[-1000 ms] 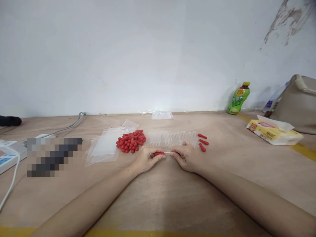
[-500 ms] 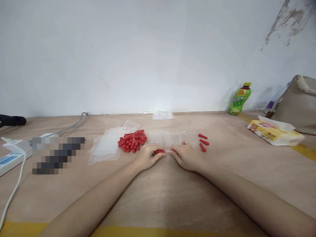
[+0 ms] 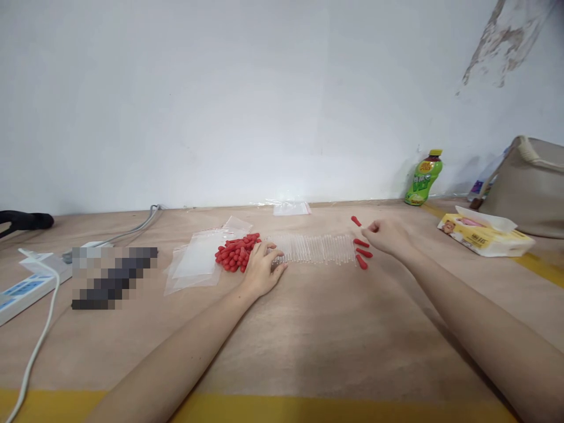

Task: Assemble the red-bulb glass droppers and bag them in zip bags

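My left hand (image 3: 263, 271) rests with its fingers apart at the right edge of a pile of red rubber bulbs (image 3: 232, 254) and over the left end of a row of thin clear tubes (image 3: 317, 248). To the right, my right hand (image 3: 383, 237) pinches the clear tube of a dropper (image 3: 356, 221), whose red bulb points away to the upper left. Just below it, several red bulbs (image 3: 364, 254) lie at the right end of the tube row.
Clear zip bags (image 3: 194, 258) lie left of the pile, with another bag (image 3: 291, 208) by the wall. A power strip (image 3: 30, 285) and cables are at the left. A green bottle (image 3: 423, 179), a tissue pack (image 3: 484, 235) and a beige bag (image 3: 524, 188) stand at the right.
My hands have moved apart. My right hand went right and away with the dropper, and my left hand let go of the red bulb and opened beside the pile.
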`<action>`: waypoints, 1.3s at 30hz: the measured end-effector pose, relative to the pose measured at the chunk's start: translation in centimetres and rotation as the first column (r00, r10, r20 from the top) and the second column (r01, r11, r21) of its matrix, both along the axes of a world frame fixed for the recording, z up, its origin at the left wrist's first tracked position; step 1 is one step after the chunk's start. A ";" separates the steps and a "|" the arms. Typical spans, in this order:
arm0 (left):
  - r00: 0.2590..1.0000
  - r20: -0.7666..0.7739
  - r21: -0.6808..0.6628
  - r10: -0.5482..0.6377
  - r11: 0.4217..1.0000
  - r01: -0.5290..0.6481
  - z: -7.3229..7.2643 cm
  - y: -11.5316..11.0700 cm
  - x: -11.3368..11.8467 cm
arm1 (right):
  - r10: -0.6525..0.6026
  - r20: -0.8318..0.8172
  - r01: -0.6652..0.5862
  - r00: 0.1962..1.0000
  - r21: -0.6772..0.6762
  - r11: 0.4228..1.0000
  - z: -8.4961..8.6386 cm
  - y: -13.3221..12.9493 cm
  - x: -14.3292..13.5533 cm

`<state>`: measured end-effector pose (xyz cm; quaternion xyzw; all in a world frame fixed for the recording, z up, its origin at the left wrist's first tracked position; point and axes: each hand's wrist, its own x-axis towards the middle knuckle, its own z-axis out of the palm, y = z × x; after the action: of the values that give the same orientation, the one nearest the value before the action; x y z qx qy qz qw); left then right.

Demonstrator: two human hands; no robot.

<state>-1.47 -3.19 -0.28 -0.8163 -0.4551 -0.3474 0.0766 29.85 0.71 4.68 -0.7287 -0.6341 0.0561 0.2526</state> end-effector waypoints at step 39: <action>0.991 0.029 -0.023 0.131 0.991 -0.131 0.5 -0.1 1.2 | -0.001 0.042 0.001 0.999 -0.011 1.000 -5.7 2.9 1.5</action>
<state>-0.26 -3.32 0.25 -0.7800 -0.5125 -0.3493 0.0836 31.34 3.65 -1.02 -0.7315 -0.6385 0.0440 0.2352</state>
